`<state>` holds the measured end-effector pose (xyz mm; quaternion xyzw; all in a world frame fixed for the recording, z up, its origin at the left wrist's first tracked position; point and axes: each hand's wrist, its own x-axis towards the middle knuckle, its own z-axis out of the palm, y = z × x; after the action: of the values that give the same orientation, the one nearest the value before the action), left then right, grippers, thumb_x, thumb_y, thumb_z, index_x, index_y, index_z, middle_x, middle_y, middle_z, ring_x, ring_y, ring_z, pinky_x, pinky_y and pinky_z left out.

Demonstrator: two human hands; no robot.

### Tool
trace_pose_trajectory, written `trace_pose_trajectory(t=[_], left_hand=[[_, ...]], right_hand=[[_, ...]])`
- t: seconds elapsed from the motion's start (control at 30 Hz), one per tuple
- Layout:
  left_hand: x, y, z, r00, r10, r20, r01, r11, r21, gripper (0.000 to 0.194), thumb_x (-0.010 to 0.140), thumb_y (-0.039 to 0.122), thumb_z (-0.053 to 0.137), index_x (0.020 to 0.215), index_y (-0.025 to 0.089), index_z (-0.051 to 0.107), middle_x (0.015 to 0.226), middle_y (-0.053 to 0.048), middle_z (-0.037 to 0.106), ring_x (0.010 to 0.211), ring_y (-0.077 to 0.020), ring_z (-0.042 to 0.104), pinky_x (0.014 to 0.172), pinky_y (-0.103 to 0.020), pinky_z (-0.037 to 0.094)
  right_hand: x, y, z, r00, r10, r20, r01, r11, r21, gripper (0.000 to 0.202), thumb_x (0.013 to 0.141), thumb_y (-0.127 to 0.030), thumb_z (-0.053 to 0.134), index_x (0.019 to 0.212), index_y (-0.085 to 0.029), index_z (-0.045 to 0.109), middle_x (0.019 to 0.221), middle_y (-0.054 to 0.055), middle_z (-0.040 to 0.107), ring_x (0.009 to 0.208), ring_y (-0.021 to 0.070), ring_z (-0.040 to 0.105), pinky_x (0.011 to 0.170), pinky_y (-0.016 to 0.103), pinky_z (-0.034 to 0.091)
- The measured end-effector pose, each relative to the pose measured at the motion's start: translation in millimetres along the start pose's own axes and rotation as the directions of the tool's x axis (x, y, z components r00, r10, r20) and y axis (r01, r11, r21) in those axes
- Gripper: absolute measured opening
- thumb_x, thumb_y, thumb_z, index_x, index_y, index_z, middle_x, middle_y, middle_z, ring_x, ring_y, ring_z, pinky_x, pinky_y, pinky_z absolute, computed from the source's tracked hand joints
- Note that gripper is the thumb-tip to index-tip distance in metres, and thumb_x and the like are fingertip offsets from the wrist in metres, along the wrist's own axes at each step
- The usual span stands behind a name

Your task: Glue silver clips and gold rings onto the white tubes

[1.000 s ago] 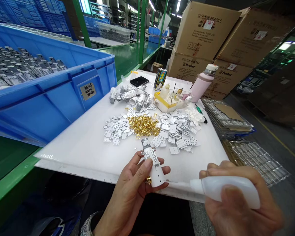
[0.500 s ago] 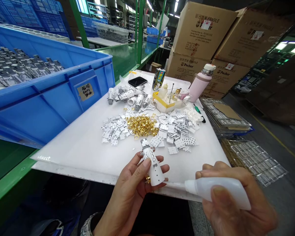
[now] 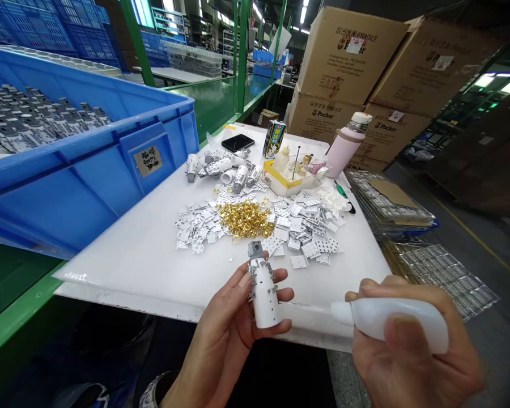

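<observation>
A white cone-like part with a grey tip and small fittings on its sides is held by my left hand, its fingers wrapped round from behind. My right hand grips a translucent squeeze bottle, whose thin nozzle points left at the part's lower side. Beyond my hands lie a pile of gold rings, small white perforated plates on the left and more plates on the right. Several similar white parts lie farther back on the table.
At the left stands a large blue crate full of grey and white parts. A phone, a small carton, a yellow-edged tray and a pink bottle are at the back. Cardboard boxes are stacked behind at the right.
The white part has turned in my left hand, showing another side, and the gold piece beneath it is out of sight. My right hand has moved slightly right with the squeeze bottle.
</observation>
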<state>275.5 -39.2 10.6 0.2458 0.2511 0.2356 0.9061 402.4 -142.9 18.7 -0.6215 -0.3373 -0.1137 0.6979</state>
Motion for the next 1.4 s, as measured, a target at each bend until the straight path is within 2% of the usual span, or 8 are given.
trace_pose_trajectory(t=[0.13, 0.37, 0.9, 1.1, 1.27, 1.4], left_hand=[[-1.3, 0.8, 3.1, 1.000, -0.005, -0.007, 0.005, 0.999, 0.033, 0.033, 0.095, 0.030, 0.053, 0.125, 0.020, 0.061, 0.124, -0.013, 0.067, 0.101, -0.0236, 0.065, 0.073, -0.034, 0.061], [-3.0, 0.7, 2.5, 1.000, -0.009, -0.027, 0.010, 0.999, 0.042, 0.032, 0.094, 0.031, 0.054, 0.123, 0.020, 0.062, 0.125, -0.014, 0.067, 0.102, -0.0248, 0.065, 0.072, -0.033, 0.061], [-1.3, -1.2, 1.2, 1.000, -0.011, -0.012, 0.011, 0.999, 0.035, 0.031, 0.094, 0.030, 0.054, 0.123, 0.020, 0.063, 0.124, -0.013, 0.067, 0.101, -0.0240, 0.066, 0.072, -0.033, 0.061], [-2.1, 0.6, 1.4, 0.999, -0.022, -0.031, 0.022, 1.000, 0.016, 0.030, 0.095, 0.029, 0.054, 0.122, 0.020, 0.063, 0.124, -0.013, 0.069, 0.099, -0.0234, 0.068, 0.071, -0.032, 0.062], [-1.4, -0.4, 2.5, 0.999, -0.030, -0.045, 0.030, 1.000, 0.005, 0.032, 0.094, 0.030, 0.055, 0.123, 0.019, 0.063, 0.124, -0.014, 0.069, 0.099, -0.0243, 0.069, 0.071, -0.032, 0.062], [-0.9, -0.9, 3.3, 0.998, -0.032, -0.046, 0.032, 0.999, 0.008, 0.031, 0.094, 0.029, 0.055, 0.122, 0.020, 0.064, 0.123, -0.013, 0.069, 0.099, -0.0242, 0.069, 0.071, -0.032, 0.062]], right_hand=[[-0.5, 3.6, -3.2, 0.999, -0.013, 0.045, 0.014, 1.000, -0.024, 0.020, 0.085, -0.041, 0.069, 0.080, -0.021, 0.071, 0.077, 0.005, 0.062, 0.079, 0.0205, 0.059, 0.061, 0.030, 0.051], [-2.1, 3.4, -1.7, 0.996, 0.000, 0.089, 0.001, 1.000, -0.010, 0.020, 0.085, -0.040, 0.068, 0.082, -0.020, 0.070, 0.076, 0.004, 0.062, 0.075, 0.0190, 0.059, 0.058, 0.028, 0.049], [-3.3, 0.7, -1.7, 0.996, -0.022, 0.090, 0.034, 0.991, -0.133, 0.019, 0.085, -0.040, 0.069, 0.080, -0.021, 0.069, 0.079, 0.004, 0.064, 0.081, 0.0196, 0.062, 0.060, 0.027, 0.052], [-5.5, -1.1, -2.5, 1.000, 0.009, -0.015, -0.010, 0.997, -0.073, 0.025, 0.083, -0.045, 0.069, 0.077, -0.021, 0.069, 0.077, 0.004, 0.061, 0.080, 0.0206, 0.060, 0.064, 0.030, 0.053], [-8.0, 1.9, -6.9, 0.998, 0.011, 0.065, -0.005, 0.996, -0.094, 0.024, 0.083, -0.044, 0.070, 0.080, -0.020, 0.070, 0.079, 0.006, 0.063, 0.082, 0.0214, 0.061, 0.063, 0.030, 0.054], [-9.1, 1.5, -8.6, 0.997, 0.045, 0.067, -0.037, 0.994, -0.107, 0.023, 0.080, -0.043, 0.072, 0.080, -0.020, 0.070, 0.080, 0.005, 0.064, 0.081, 0.0213, 0.062, 0.060, 0.028, 0.052]])
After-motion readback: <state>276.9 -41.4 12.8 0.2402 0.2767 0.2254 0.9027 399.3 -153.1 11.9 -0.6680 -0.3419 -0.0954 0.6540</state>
